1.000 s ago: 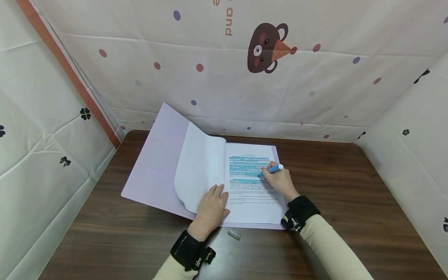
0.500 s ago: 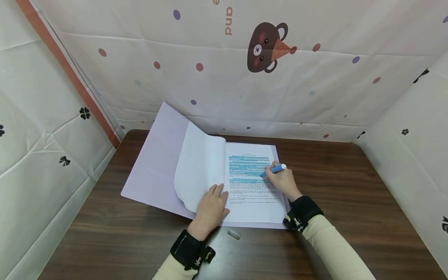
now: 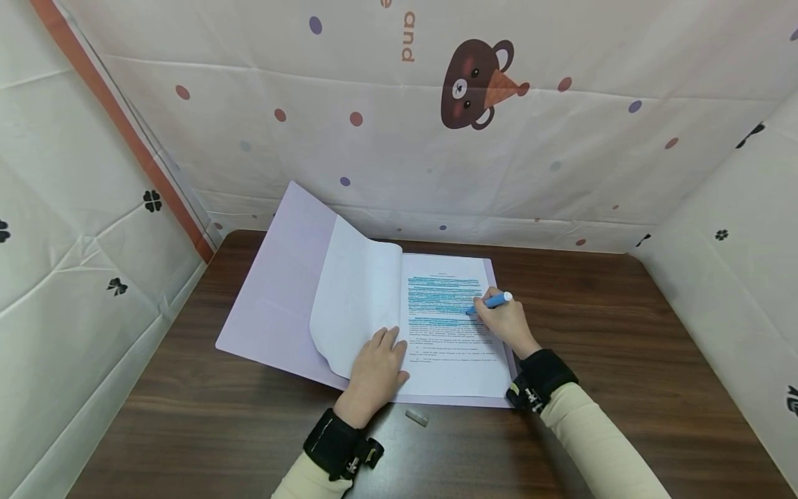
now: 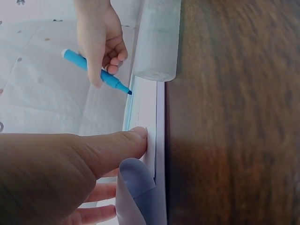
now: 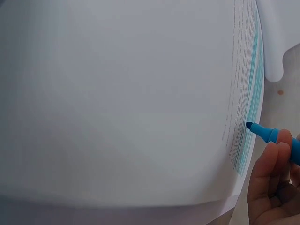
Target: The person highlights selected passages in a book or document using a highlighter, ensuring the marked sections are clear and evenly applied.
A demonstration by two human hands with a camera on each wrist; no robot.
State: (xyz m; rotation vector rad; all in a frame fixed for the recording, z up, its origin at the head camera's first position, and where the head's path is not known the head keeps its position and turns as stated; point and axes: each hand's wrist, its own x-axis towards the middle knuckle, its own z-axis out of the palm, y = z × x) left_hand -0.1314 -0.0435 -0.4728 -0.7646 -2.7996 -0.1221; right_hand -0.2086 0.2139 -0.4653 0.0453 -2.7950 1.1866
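Observation:
My right hand (image 3: pixel 506 324) pinches a blue highlighter (image 3: pixel 497 301), its dark tip at the printed page (image 3: pixel 458 378) in the head view. Blue marks cover the upper lines of text; the lower lines are plain. In the right wrist view the highlighter (image 5: pixel 263 132) meets the text beside the blue stripes. My left hand (image 3: pixel 374 371) rests with fingers extended on the inner edge of the turned-back sheet (image 3: pixel 355 298), near the fold. The left wrist view has its thumb (image 4: pixel 117 147) on the paper and a curled sheet edge (image 4: pixel 133 180) beside it.
Under the papers lies an open lilac folder (image 3: pixel 274 298) on a dark wooden table (image 3: pixel 623 333). A small grey piece (image 3: pixel 417 417) lies just in front of the folder. Patterned cloth (image 3: pixel 374 159) rises behind the table and on both sides.
My right hand has slid the highlighter a little to the right along a line of text. My left hand stays where it was.

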